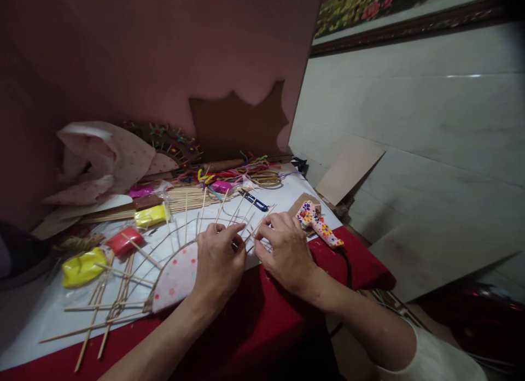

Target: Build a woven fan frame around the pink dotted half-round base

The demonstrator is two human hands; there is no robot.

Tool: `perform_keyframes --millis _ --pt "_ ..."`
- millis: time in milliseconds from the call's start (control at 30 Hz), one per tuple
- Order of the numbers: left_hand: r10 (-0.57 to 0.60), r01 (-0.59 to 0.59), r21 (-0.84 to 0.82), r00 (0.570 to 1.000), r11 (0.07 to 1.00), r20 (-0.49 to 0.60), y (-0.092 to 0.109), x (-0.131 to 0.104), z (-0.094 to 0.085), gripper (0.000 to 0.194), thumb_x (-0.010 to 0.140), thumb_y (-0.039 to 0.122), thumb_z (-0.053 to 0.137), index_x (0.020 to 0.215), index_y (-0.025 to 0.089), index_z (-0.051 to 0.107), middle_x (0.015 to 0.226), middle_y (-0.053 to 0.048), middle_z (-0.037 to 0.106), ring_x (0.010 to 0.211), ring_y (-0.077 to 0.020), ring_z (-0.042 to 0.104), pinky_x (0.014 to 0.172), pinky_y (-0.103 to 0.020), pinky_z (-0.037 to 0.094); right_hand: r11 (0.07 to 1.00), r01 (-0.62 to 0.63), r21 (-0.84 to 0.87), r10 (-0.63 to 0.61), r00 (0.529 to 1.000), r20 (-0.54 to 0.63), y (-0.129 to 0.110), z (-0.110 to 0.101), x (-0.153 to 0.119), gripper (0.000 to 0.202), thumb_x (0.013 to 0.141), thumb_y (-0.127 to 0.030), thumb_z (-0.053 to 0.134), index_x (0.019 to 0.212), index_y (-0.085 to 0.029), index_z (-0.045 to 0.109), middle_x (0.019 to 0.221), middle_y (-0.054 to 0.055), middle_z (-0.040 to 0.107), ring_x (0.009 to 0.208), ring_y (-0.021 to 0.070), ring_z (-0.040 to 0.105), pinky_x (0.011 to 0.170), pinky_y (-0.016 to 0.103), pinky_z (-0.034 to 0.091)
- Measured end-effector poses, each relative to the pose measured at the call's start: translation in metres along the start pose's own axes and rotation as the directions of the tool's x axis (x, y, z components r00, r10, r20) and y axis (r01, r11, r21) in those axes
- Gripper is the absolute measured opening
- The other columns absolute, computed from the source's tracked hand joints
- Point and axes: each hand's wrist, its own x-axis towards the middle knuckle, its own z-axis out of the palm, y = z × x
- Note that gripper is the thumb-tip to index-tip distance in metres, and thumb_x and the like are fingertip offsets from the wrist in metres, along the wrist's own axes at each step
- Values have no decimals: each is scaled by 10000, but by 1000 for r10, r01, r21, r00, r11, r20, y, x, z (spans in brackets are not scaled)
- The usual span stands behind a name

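Note:
In front of me lies a fan-shaped frame: a half-round pink cloth piece with red dots (174, 280), thin wooden sticks (129, 277) radiating from its rim. A thin brown cord (170, 233) arcs across the sticks. My left hand (221, 261) rests over the frame's right part, its thumb and fingers closed in a pinch. Just right of it, my right hand (285, 250) is also closed, fingertips pinched beside a slanting stick (262, 222). What exactly sits between the fingertips of either hand is too small to make out.
Blue thread snips (255, 200) lie behind the hands. Yellow (84, 267) and red (125, 240) clay packets sit at left. A flower-patterned glue gun (320, 222) lies at right. Behind are bundled sticks (188, 198), coloured pipe cleaners (262, 165) and crumpled dotted cloth (106, 151).

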Motion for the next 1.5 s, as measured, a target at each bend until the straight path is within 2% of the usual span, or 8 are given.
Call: perform_keyframes --millis 400,1500 --pt "-36 35 19 998 999 48 -1 -1 0 399 710 75 539 1097 158 587 717 -11 675 807 -238 506 769 -398 362 1000 8 2 -8 1000 -7 1 -1 -1 49 786 -208 571 772 -207 618 901 47 576 884 222 450 772 362 323" --pt "-1 1 9 999 1000 33 -1 -1 0 357 710 84 541 1045 188 601 692 -1 670 774 -225 513 742 -390 372 1000 19 0 -19 1000 -7 4 -1 0 55 772 -227 591 734 -220 631 865 33 567 879 211 440 753 352 308"
